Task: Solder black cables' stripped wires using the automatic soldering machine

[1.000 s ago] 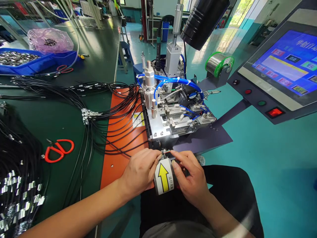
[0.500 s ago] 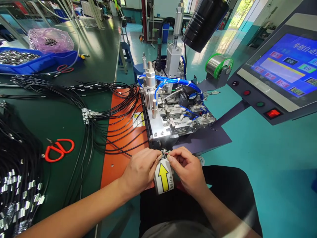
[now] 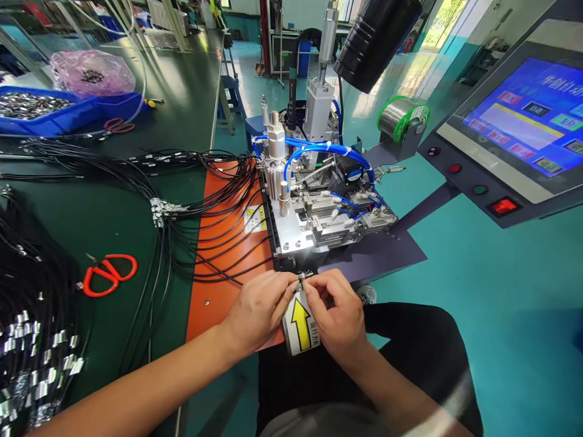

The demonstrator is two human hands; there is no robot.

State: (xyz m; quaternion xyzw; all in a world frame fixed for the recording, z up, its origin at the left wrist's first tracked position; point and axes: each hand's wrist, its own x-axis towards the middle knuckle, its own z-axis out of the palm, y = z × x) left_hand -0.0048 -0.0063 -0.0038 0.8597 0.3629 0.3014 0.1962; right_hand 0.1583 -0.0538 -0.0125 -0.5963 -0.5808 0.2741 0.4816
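Note:
At the near end of a soldering-type machine (image 3: 298, 233), both my hands meet over a narrow track. My left hand (image 3: 259, 306) is closed, thumb and forefinger pinching a black cable near its stripped end; the cable seems to run under that hand from the left. Fine coloured wires (image 3: 305, 275) fan out at the fingertips. My right hand (image 3: 337, 309) is closed too, its thumb and forefinger pinched on these wires, right against the left fingertips. Just below lies a white label with a yellow arrow (image 3: 300, 325). The fingers partly hide the wire ends.
Black cables (image 3: 223, 237) lie across the orange plate (image 3: 214, 303) into the machine. Red-handled scissors (image 3: 109, 276) and bundled cables with metal ends (image 3: 40, 358) are on the green table. A control screen (image 3: 523, 121), solder spool (image 3: 403, 118) and blue tray of metal parts (image 3: 40, 115) stand around.
My right hand has moved slightly left, closing up to the left fingertips and now covering part of the arrow label. The wires show more at the fingertips. My left hand stays nearly still.

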